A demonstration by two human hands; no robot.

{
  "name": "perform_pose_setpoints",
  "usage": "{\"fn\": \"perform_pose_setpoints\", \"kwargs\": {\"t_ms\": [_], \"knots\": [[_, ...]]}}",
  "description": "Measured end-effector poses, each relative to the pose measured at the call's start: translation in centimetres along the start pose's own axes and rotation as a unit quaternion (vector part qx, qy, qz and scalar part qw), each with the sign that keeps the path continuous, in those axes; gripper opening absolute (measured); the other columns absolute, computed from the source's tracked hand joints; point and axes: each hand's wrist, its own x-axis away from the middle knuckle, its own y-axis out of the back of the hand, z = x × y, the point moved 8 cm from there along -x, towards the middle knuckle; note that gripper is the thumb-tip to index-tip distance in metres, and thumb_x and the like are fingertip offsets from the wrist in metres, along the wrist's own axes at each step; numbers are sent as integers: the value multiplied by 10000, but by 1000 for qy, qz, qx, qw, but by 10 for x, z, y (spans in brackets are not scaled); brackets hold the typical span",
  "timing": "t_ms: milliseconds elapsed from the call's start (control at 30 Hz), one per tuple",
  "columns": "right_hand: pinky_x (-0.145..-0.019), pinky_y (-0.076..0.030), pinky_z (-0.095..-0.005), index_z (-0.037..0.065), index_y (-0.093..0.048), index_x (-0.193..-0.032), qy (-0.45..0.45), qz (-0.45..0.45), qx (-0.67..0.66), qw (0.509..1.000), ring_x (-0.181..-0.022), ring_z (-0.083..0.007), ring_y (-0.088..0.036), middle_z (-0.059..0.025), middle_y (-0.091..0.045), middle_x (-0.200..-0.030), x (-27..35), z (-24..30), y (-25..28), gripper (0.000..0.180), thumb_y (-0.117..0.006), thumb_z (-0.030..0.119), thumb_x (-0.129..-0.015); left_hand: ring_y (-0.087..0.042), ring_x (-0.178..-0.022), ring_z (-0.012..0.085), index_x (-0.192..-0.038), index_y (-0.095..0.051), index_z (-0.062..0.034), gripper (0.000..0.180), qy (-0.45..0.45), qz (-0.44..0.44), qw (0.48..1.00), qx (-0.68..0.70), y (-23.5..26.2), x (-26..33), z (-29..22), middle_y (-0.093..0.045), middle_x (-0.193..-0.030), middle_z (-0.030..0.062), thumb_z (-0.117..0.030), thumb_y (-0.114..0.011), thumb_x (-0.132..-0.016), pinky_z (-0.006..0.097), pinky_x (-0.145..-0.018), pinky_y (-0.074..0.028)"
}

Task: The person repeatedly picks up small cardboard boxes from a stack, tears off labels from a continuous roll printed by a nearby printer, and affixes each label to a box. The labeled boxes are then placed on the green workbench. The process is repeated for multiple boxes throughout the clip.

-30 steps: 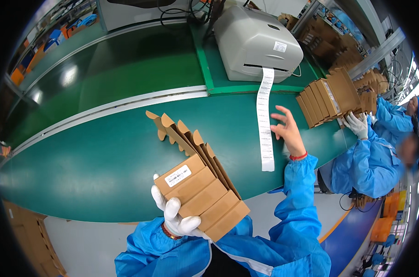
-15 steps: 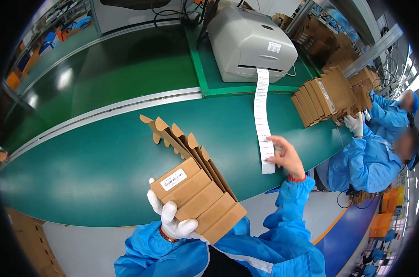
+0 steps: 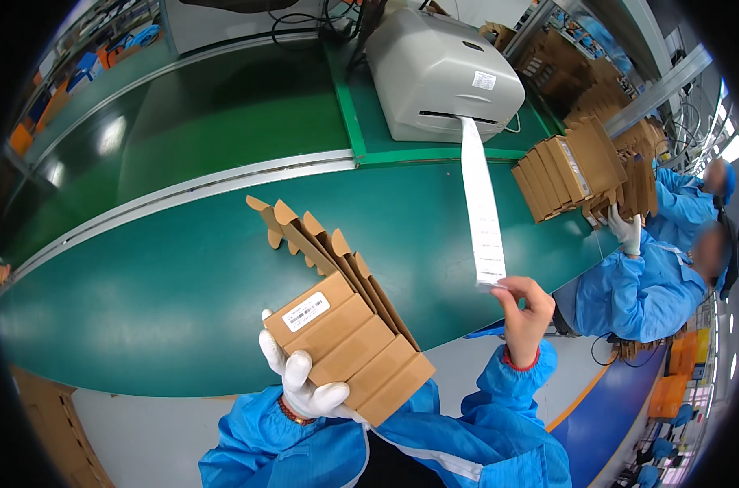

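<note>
My left hand (image 3: 304, 382), in a white glove, grips several brown cardboard boxes (image 3: 369, 350) held together in a row, their lids standing up on the far side. A white printed label (image 3: 307, 311) is stuck on the leftmost box. My bare right hand (image 3: 528, 313) pinches the near end of a long white label strip (image 3: 485, 220) between thumb and fingers. The strip runs up to the slot of a grey label printer (image 3: 446, 77) and is lifted at its near end.
On the green table (image 3: 182, 301) stands another batch of cardboard boxes (image 3: 552, 179) at the right. Beyond it two people in blue work clothes handle cardboard; one white-gloved hand (image 3: 625, 230) shows. A metal rail (image 3: 198, 195) borders the darker green surface behind.
My right hand has closed on the strip's end and drawn it toward me and to the right. The left hand and its boxes have hardly moved.
</note>
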Motion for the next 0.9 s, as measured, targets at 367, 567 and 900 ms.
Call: {"fn": "perform_pose_setpoints", "kwargs": {"t_ms": [367, 567, 900], "knots": [[-532, -439, -270, 16, -616, -753, 155, 26, -27, 987, -660, -168, -564, -101, -581, -856, 4, 108, -11, 113, -615, -95, -736, -83, -1348, 489, -1284, -404, -335, 664, -13, 70, 997, 0, 1, -1, 1, -229, -1436, 110, -716, -495, -748, 734, -1011, -88], [-450, -390, -250, 34, -678, -780, 93, 285, -162, 940, -508, -129, -528, -57, -563, -633, -14, 161, -96, 96, -740, 35, -707, -107, -1345, 490, -1255, -422, -366, 617, -8, 63, 998, -22, 5, -8, -1, -204, -1429, 189, -728, -456, -757, 733, -999, -106], [-415, -334, -252, 35, -668, -761, 97, 346, -129, 924, -442, -110, -450, -46, -535, -575, -10, 159, -116, 95, -743, 58, -707, -106, -1356, 459, -1191, -467, -354, 539, -13, 61, 998, -16, 2, -6, -2, -295, -1369, 78, -699, -466, -777, 730, -1015, -93]]}}
